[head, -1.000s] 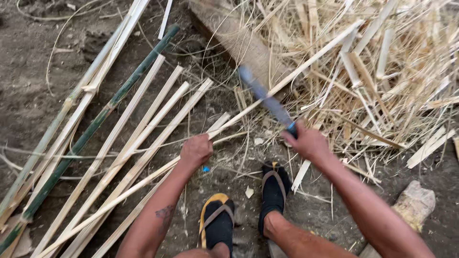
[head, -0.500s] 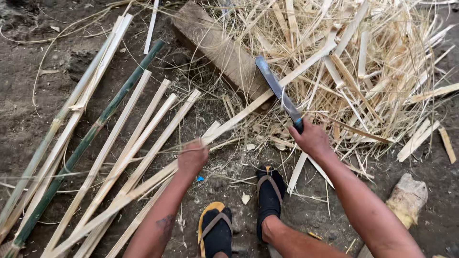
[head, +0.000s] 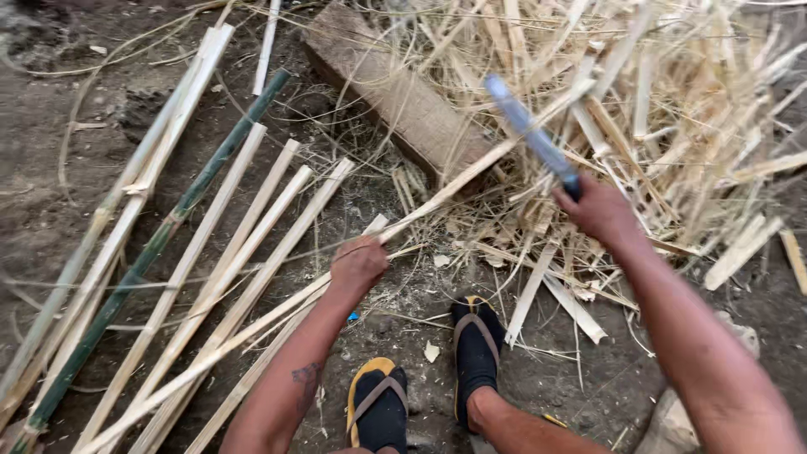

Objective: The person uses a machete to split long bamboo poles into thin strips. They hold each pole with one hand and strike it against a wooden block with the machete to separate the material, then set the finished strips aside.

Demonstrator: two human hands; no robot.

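Above the wood block (head: 395,101), right hand (head: 598,210) gripping blurred blade (head: 530,134).

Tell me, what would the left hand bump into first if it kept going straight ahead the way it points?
Probably the wooden block. The left hand grips a long bamboo strip and points up along it, and the strip runs over that block's corner. Depth is hard to judge.

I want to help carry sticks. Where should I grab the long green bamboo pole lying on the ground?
Probably take the green bamboo pole near its middle, coming from above with your fingers wrapped around it. It lies flat on the dirt, slanting away, with pale split strips close on both sides, so the top is the free side. Stay away from the right hand, which holds a blade.
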